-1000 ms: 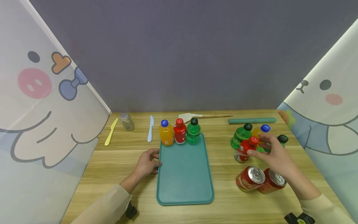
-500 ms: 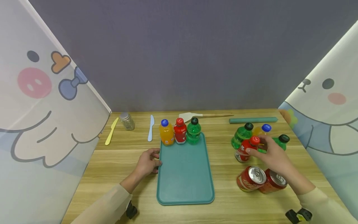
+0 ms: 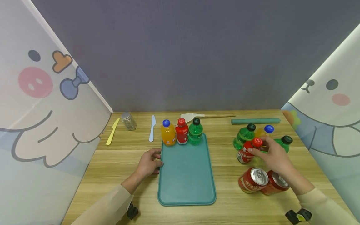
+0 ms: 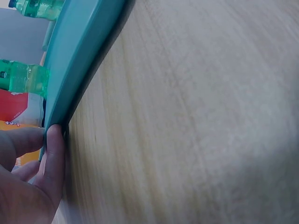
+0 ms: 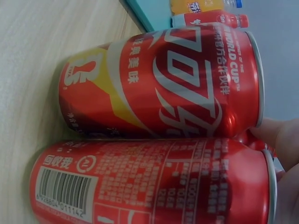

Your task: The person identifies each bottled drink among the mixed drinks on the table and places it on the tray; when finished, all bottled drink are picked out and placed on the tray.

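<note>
A teal tray (image 3: 185, 178) lies mid-table with an orange bottle (image 3: 167, 134), a red bottle (image 3: 182, 133) and a green bottle (image 3: 195, 133) standing at its far end. My left hand (image 3: 149, 162) holds the tray's left rim (image 4: 74, 60), thumb and finger pinching it. My right hand (image 3: 274, 156) is in the bottle cluster at the right, thumb and fingers curled round the upper part of a red bottle (image 3: 245, 153). Around it stand a green bottle (image 3: 243, 137), a blue-capped orange bottle (image 3: 266, 129) and another green bottle (image 3: 284, 141). Two red cans (image 3: 253, 180) (image 5: 159, 84) stand just in front of the cluster.
Along the back lie a yellow knife (image 3: 113, 131), a glass jar (image 3: 128, 121), a blue knife (image 3: 152, 128), a spatula (image 3: 202, 116) and a green rod (image 3: 255, 120). Printed curtains close off both sides of the table.
My right hand has moved slightly forward into the cluster and its fingers have closed in round the red bottle. The left hand and tray have stayed put.
</note>
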`<state>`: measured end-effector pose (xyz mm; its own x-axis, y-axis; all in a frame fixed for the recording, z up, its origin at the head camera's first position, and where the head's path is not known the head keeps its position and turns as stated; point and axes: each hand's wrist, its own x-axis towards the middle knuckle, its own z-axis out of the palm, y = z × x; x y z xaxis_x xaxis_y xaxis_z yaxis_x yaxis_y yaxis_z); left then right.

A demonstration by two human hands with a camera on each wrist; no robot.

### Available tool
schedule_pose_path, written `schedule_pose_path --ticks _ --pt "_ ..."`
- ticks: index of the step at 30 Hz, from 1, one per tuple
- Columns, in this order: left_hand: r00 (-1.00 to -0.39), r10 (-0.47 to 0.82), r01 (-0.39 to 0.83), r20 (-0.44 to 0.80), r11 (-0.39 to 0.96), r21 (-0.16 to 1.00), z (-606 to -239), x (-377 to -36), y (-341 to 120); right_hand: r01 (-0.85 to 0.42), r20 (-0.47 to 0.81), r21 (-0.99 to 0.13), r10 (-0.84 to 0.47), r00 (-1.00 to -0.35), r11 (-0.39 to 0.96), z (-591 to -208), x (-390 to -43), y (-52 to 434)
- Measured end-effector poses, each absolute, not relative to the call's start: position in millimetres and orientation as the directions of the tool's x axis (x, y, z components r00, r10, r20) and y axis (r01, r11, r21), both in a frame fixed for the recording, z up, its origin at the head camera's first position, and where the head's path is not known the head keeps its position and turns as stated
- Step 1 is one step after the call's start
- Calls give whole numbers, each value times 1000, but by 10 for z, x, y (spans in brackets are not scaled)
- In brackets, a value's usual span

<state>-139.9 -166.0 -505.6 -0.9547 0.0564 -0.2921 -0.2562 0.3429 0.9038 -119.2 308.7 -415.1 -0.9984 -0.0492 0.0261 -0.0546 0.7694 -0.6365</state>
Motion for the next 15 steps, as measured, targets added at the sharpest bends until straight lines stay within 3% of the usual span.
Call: schedule_pose_path --ticks 15 --pt "-959 48 -249 -281 340 907 -5023 -1388 -1644 -11 28 -678 11 -1000 735 -4143 -1177 3112"
